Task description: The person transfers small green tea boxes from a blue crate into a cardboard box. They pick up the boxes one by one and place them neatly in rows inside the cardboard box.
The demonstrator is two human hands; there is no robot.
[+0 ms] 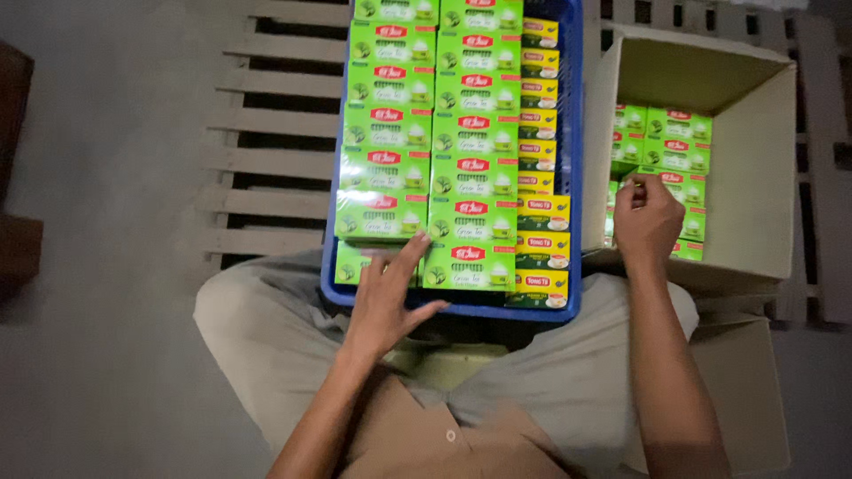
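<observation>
Where the left hand lies spread and flat, its fingers rest on the nearest green box at the front corner of the blue crate, which sits across the person's lap. The right hand is curled, fingertips pinching the edge of another green box inside the open cardboard carton. These boxes look light, stiff and glossy (likely film-wrapped, so a little slippery); a grip across the 2 long sides would probably hold best. A column of yellow boxes fills the crate's right side, above a wooden pallet.
</observation>
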